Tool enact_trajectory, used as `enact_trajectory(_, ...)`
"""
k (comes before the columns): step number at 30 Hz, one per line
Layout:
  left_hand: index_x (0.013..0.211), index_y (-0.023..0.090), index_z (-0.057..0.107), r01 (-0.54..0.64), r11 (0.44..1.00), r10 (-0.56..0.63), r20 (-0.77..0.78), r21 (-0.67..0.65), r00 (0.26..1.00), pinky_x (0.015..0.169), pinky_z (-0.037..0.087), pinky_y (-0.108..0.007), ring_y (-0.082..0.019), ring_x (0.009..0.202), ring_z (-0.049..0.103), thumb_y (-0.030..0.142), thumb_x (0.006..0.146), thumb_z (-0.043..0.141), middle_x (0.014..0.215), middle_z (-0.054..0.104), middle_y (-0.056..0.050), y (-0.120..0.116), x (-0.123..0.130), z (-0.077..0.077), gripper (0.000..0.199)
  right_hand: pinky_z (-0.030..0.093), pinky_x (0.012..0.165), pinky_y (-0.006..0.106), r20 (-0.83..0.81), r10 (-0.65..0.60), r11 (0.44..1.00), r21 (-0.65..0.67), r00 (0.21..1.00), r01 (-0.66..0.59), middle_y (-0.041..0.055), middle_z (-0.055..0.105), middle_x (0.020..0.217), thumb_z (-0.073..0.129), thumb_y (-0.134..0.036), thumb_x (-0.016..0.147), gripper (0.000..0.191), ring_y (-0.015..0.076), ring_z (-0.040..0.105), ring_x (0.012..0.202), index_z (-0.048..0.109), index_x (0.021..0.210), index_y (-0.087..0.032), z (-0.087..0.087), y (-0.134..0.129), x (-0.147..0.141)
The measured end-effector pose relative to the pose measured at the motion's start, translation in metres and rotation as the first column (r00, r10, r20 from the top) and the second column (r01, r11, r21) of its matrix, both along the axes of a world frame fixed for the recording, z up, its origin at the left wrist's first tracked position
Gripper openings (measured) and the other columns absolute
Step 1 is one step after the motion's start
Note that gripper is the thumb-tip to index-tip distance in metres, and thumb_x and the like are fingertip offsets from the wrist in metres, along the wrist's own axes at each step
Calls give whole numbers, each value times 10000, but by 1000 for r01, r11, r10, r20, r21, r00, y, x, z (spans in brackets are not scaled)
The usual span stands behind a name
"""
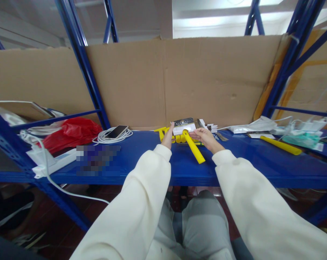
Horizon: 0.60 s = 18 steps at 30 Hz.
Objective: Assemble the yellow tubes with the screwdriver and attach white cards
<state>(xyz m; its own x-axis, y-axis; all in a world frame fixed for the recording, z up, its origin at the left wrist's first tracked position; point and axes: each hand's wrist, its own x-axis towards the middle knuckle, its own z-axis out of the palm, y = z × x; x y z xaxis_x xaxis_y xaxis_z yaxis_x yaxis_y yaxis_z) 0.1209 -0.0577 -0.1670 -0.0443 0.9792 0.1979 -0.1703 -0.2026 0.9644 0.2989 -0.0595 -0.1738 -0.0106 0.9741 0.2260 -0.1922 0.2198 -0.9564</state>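
A small black-and-white box [184,125] is held up between my two hands near the back of the blue shelf. My left hand [168,137] grips its left side, fingers mostly hidden behind it. At its lower right corner, my right hand [206,139] has thumb and fingers pinched. In front of the box, a long yellow handle [195,149] with a rounded end slants toward me; whether a hand touches it is unclear. Several short yellow pieces [161,134] lie behind and under my hands. Small printed packets [210,127] lie just beyond my right hand.
Left on the blue shelf [144,155] are a phone [117,131] on a coiled white cable [101,138], a red plastic bag [74,133] and a white power strip [63,160]. Rightward lie another yellow strip [281,145] and a white pouch [251,126]. Cardboard [206,79] walls the back.
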Motion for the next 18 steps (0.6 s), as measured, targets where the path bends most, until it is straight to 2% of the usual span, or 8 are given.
enact_trajectory(3, 907, 192, 722, -3, 1000, 3, -26, -6, 1000, 896, 488, -358, -260, 1131, 640, 458, 728, 747, 989, 762, -78, -2, -1, 1, 321, 582, 896, 304, 0, 13, 1000, 1, 1000, -13, 26, 780, 762, 599, -129, 944, 210, 127, 756, 752, 578, 748, -201, -1, 1, 0)
enact_trajectory(5, 864, 197, 720, -13, 1000, 12, -33, -22, 999, 864, 496, -346, -263, 1113, 649, 374, 690, 781, 969, 762, -76, -2, -2, 1, 256, 579, 905, 310, -1, 25, 1000, -3, 1000, -25, 32, 780, 773, 609, -131, 936, 197, 130, 756, 760, 581, 753, -199, -1, 2, 0)
enact_trajectory(8, 852, 196, 705, -50, 997, 51, 14, -58, 999, 793, 512, -310, -234, 1045, 677, 292, 719, 749, 968, 755, -68, -2, -1, 0, 170, 573, 917, 318, -13, 50, 999, -7, 999, -50, 35, 785, 815, 633, -121, 908, 173, 138, 757, 790, 586, 762, -200, -1, 1, 0)
enact_trajectory(13, 853, 174, 658, -25, 994, 48, 226, -102, 973, 665, 535, -234, -157, 809, 707, 198, 766, 713, 922, 733, -63, -2, 2, 1, 106, 556, 935, 320, 10, 111, 994, -6, 994, -111, 23, 787, 942, 719, -127, 813, 151, 148, 757, 823, 595, 828, -212, 1, -1, 0)
enact_trajectory(16, 820, 146, 636, -55, 995, 80, 318, -87, 945, 695, 567, -231, -140, 764, 706, 119, 797, 664, 857, 727, -64, -4, 3, 4, 46, 554, 934, 337, 22, 121, 993, 5, 992, -121, 20, 778, 959, 759, -203, 788, 214, 155, 753, 827, 556, 852, -226, 0, 0, 1)
enact_trajectory(18, 781, 138, 622, -100, 991, 124, 336, -89, 934, 736, 582, -245, -142, 777, 709, 56, 803, 621, 824, 719, -57, -5, 3, 6, 85, 555, 926, 347, 64, 132, 990, 35, 989, -134, 24, 767, 969, 789, -265, 761, 276, 161, 747, 852, 528, 843, -232, -2, 0, 1)
